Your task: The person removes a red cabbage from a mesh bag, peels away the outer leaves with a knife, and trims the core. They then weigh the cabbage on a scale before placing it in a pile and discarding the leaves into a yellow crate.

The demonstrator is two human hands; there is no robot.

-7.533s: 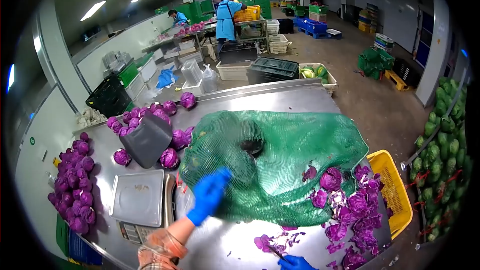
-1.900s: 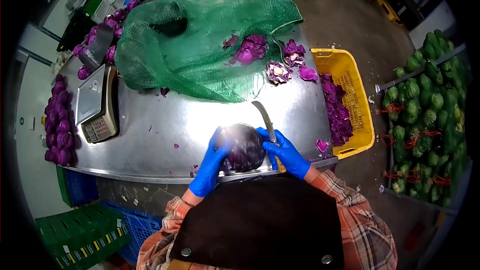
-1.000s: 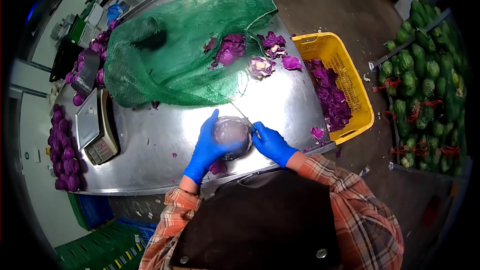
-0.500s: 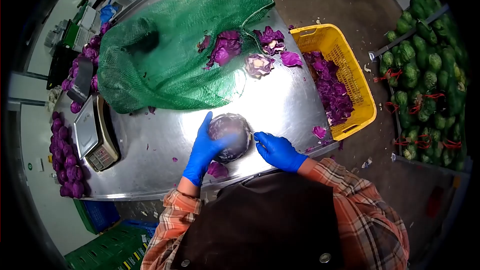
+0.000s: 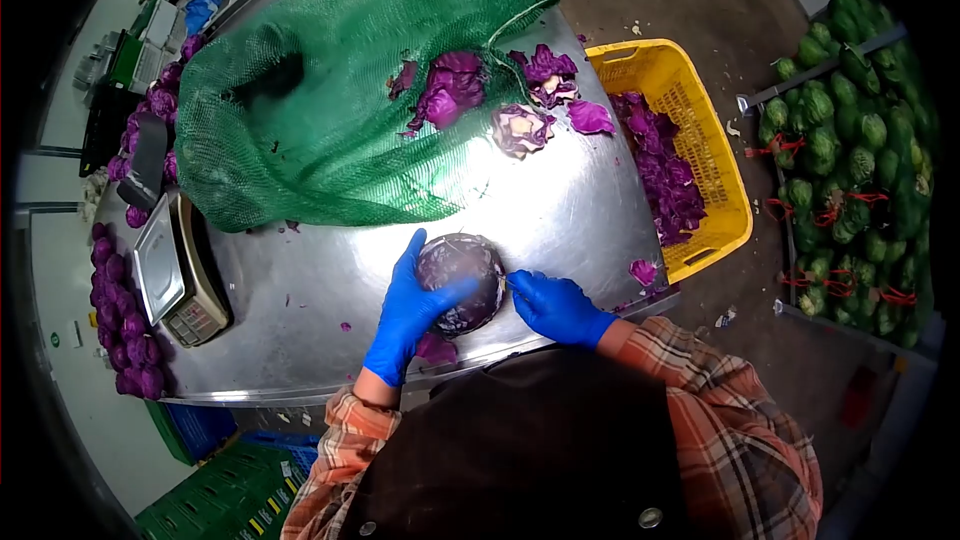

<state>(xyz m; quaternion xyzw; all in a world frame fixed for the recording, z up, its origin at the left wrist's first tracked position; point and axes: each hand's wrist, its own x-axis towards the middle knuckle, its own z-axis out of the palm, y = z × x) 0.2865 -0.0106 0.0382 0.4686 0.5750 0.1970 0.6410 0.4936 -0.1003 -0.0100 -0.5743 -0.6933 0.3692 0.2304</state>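
Observation:
A round red cabbage (image 5: 465,262), dark purple with pale streaks, rests on the steel table near its front edge. My left hand (image 5: 405,312), in a blue glove, holds the cabbage from the left, thumb lying across its front and fingers along the far side. At the cabbage's right side is my gloved right hand (image 5: 558,306), fingers closed together with their tips against its edge. Whatever those fingers grip is too small to make out. Under the left wrist's side lies a loose purple leaf (image 5: 436,348).
A green mesh bag (image 5: 330,130) spreads over the table, with cut leaves (image 5: 452,90) on it. A yellow crate (image 5: 715,170) of purple leaves stands at the right. A scale (image 5: 180,270) and several red cabbages (image 5: 120,310) are left. Green vegetables (image 5: 850,160) fill a rack far right.
The view has shifted slightly, so the bag and scale appear a little further left. Both hands stay at the cabbage, with only small movement.

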